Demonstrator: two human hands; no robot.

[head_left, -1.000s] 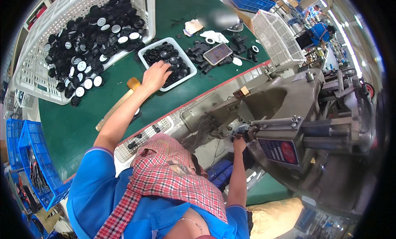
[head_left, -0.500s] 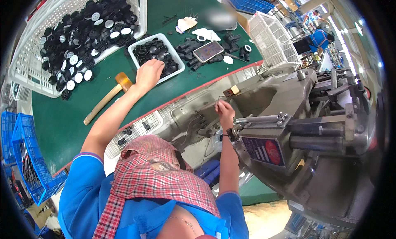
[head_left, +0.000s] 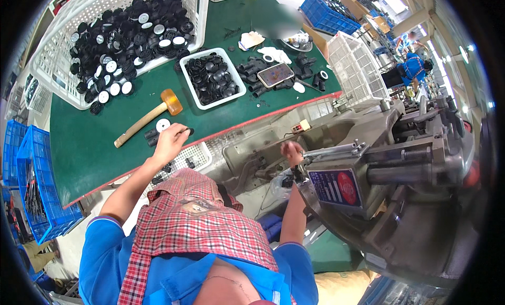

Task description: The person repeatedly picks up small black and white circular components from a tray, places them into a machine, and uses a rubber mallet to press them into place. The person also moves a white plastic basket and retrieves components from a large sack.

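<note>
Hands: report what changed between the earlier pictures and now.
The left hand moved from the white tub toward the near side of the table, a small black piece now at its fingertips. The right hand moved forward along the machine; whether it holds anything is unclear. The hammer and phone stayed put.

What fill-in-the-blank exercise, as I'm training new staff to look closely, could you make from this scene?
1. The left hand holds a small ____ piece.
2. The mallet lies to the ____ of the white tray.
3. The phone lies with its screen facing ____.
4. The table has a ____ top.

Missing words: black; left; up; green.
</note>
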